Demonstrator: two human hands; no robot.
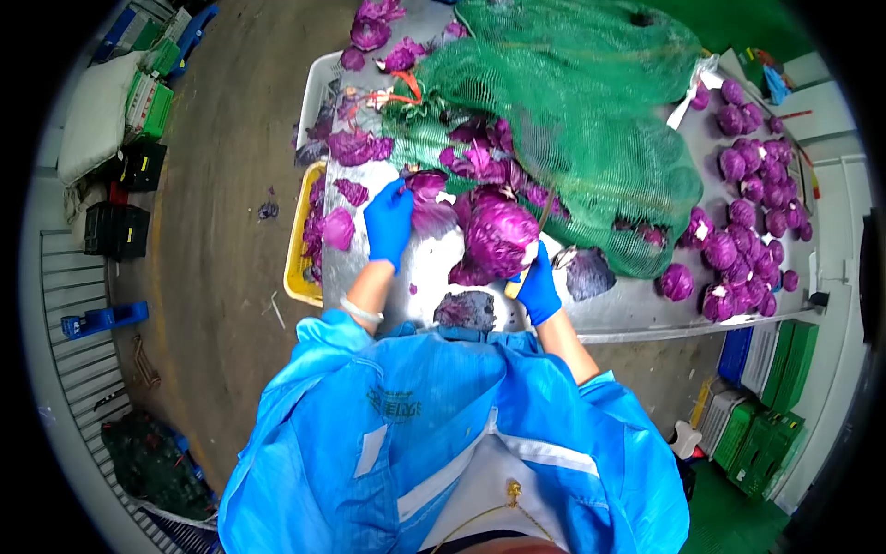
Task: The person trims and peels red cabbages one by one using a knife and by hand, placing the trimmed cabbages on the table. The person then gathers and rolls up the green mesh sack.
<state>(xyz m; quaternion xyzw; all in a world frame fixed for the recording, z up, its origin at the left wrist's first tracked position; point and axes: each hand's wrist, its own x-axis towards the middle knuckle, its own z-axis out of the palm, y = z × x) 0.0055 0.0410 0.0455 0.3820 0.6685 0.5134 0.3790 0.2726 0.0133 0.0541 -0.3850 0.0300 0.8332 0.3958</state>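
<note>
Both my hands wear blue gloves over a metal table. My left hand (389, 224) is closed on a loose purple leaf (425, 186) at the left of a red cabbage head (499, 233). At the cabbage's lower right, my right hand (539, 288) is wrapped round the light-coloured handle of a knife (514, 285); its thin blade seems to rise beside the cabbage. The cabbage rests on the table near the front edge. Loose leaves lie around it, and a dark outer leaf (464, 310) is close to my jacket.
Green mesh netting (591, 120) covers the table's middle and back. Many trimmed cabbages (741, 254) sit on the right. A yellow crate (305, 235) with leaves and a white crate (318, 97) stand at the left edge. Green crates (757, 443) are at the lower right.
</note>
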